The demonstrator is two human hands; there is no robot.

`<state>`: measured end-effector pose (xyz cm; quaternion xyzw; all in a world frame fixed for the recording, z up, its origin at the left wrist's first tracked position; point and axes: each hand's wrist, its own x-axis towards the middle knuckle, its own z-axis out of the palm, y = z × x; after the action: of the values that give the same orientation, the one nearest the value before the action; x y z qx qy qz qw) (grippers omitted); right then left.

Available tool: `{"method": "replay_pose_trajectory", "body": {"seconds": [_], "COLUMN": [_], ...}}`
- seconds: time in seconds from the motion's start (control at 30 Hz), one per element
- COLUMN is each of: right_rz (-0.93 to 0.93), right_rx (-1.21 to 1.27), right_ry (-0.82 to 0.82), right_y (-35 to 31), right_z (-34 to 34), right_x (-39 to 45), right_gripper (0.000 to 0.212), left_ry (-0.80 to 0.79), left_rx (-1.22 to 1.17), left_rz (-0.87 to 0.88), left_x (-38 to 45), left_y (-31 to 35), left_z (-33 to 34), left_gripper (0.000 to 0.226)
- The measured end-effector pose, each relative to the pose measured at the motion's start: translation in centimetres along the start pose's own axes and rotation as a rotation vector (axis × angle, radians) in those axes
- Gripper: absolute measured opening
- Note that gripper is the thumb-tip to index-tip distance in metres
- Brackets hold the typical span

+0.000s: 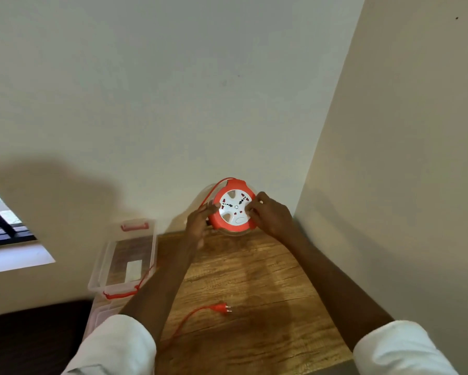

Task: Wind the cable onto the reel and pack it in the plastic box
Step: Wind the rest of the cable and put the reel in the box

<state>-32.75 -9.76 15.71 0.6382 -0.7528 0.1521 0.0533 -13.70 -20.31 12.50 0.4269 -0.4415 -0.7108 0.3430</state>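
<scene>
An orange cable reel (233,207) with a white socket face is held upright above the far end of the wooden table (254,288), near the wall. My left hand (200,220) grips its left rim, where the orange cable (211,194) leaves the reel. My right hand (270,212) pinches the right side of the white face. More of the cable runs across the table and ends in an orange two-pin plug (223,308) lying near the table's middle. The clear plastic box (124,255) with red latches stands open at the table's left.
White walls close in behind and to the right of the table. A clear lid (103,309) lies just in front of the box. A window (0,215) is at the far left, with dark floor below.
</scene>
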Motion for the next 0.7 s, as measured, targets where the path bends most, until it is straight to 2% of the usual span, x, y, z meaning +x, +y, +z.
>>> {"method": "replay_pose_trajectory", "body": {"seconds": [0.07,0.17,0.27,0.37,0.57,0.63,0.7], "right_rz": [-0.167,-0.272,-0.515,-0.621,-0.572,-0.443,-0.226], "right_rx": [-0.043,-0.015,-0.348,-0.531,-0.621,-0.543,-0.402], "right_ry": [-0.027,-0.174,-0.262,-0.269,-0.154,-0.162,-0.175], "right_y": [0.5,-0.1,-0.7,-1.2,-1.5,-1.6,-1.8], "right_z": [-0.7,-1.7,-1.7,-1.3,1.4,1.9,2.4], "right_x": [0.1,0.7,1.3,1.4,1.0,1.4,1.8], "right_gripper": [0.029,0.044,0.065,0.072,0.072,0.071,0.068], "left_ry": [-0.045,-0.095,-0.109,-0.141,-0.1,-0.07,-0.045], "left_rx": [0.072,0.176,0.245,0.31,0.285,0.242,0.186], "left_rz": [0.017,-0.007,-0.044,-0.043,0.055,0.074,0.098], "left_x": [0.4,0.9,1.3,1.3,0.8,0.6,0.3], "left_y": [1.1,2.2,2.4,2.0,0.4,-0.1,-0.6], "left_z": [-1.1,-1.5,-1.3,-1.1,-0.1,0.1,0.6], "left_gripper": [0.055,0.057,0.054,0.051,0.031,0.019,0.018]}}
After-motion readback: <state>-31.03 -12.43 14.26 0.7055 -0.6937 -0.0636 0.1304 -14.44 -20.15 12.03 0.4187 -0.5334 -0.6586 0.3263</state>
